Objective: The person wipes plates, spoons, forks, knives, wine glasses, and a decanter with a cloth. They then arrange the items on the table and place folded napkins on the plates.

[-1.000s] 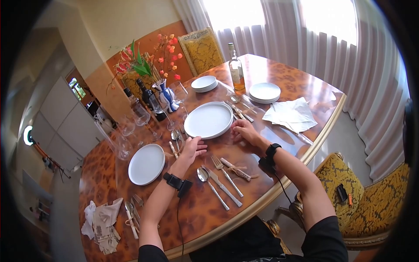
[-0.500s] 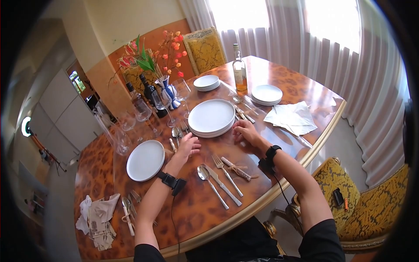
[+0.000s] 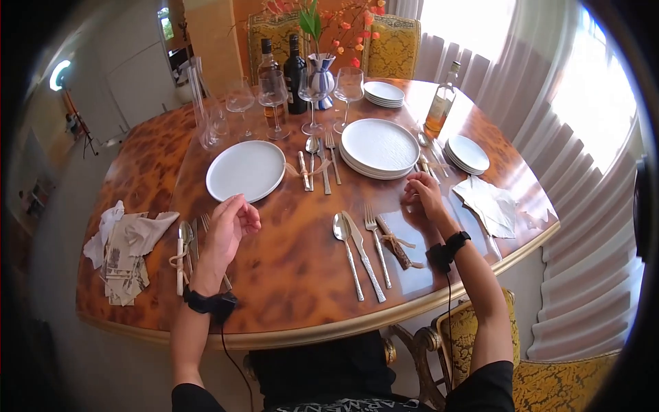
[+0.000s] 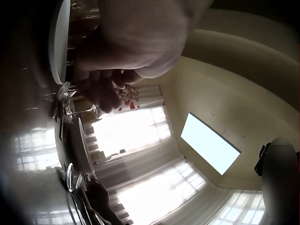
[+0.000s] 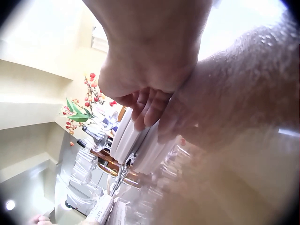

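My left hand (image 3: 233,223) hangs just in front of the near rim of a white dinner plate (image 3: 246,170) on the left, its fingers loosely bent and holding nothing. A stack of white dinner plates (image 3: 379,145) stands right of the middle. Beside that stack's near right edge is my right hand (image 3: 423,192), fingers relaxed and nothing in them. In the right wrist view its fingers (image 5: 151,110) overlap the stacked plates (image 5: 123,138). Between the hands, close to the table's front, lie a spoon (image 3: 347,240), a knife (image 3: 364,254) and a fork (image 3: 377,240).
Wine glasses (image 3: 273,96), dark bottles (image 3: 295,75) and a flower vase (image 3: 321,82) stand behind the plates. Napkins (image 3: 130,254) lie far left, more napkins (image 3: 489,206) at right. Small plate stacks (image 3: 467,152) and an amber bottle (image 3: 440,103) occupy the right back.
The head view has swung left. My left hand has moved from near the plate stack to the left plate's near rim; my right hand stays beside the stack.
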